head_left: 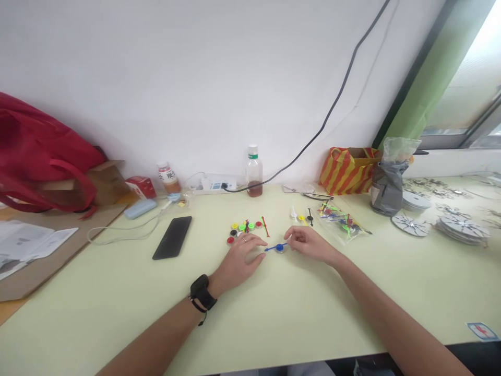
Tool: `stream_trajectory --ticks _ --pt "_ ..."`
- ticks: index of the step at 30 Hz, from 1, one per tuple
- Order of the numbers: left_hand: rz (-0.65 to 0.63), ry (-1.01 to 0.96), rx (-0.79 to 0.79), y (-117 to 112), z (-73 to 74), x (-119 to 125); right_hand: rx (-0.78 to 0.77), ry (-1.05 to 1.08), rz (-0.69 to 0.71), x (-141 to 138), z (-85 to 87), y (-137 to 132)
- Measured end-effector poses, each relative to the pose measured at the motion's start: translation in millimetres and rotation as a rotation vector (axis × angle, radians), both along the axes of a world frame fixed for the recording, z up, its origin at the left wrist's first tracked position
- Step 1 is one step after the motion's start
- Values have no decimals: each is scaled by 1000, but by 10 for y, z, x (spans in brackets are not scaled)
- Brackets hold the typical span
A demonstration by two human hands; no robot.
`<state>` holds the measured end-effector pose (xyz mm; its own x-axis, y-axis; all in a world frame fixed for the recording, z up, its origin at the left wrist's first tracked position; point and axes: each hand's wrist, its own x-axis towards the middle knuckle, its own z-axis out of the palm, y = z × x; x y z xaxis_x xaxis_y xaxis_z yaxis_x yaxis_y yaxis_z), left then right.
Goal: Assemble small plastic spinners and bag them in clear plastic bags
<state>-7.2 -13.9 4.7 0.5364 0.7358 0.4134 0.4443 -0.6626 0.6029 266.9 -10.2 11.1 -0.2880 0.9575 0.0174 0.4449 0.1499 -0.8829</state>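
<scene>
A small blue disc on a blue stick (278, 247) lies on the pale green table (274, 313) between my hands. My right hand (309, 243) has its fingers curled and pinches the right end of that piece. My left hand (242, 256), with a black watch on the wrist, rests flat on the table just left of the piece, fingers stretched toward it. Behind my left hand lie several small coloured discs (245, 228) and a red stick (266, 226). More small pieces (301, 216) lie beyond my right hand.
A black phone (173, 237) lies left of the discs. A clear bag of coloured sticks (341, 223), a striped bag (346, 169), a grey wrapped object (387, 188), two bottles (254, 172) and a power strip (217, 184) stand near the wall. A red bag (43, 156) sits far left.
</scene>
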Motion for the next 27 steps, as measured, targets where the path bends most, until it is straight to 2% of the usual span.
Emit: stream_trajectory --ticks 3,4,6,9,12,14,18,20,21,23,25,27 --pt "55 18 48 46 -15 -26 322 -284 -128 34 -35 3" --pt "82 21 70 68 -12 -37 410 -315 -134 30 -42 -2" --pt "141 18 115 114 7 -61 520 -295 -60 -1 -43 -24" --pt "200 44 157 170 46 -105 550 -279 97 -62 -38 -56" --pt "192 157 136 191 42 -148 516 -352 129 -49 -67 -30" --pt "171 239 111 189 15 -167 507 -450 34 23 -108 27" --pt "150 346 125 169 -15 -159 542 -627 -307 172 -179 125" --pt "155 372 149 156 2 -137 597 -613 -372 145 -189 112" --pt "155 378 164 149 16 -125 628 -581 -339 96 -188 87" --pt "141 373 199 135 43 -101 665 -497 -158 -49 -179 14" --pt "113 354 226 122 60 -84 657 -481 47 -207 -171 -63" --pt "74 323 228 114 64 -74 620 -508 144 -322 -173 -113"
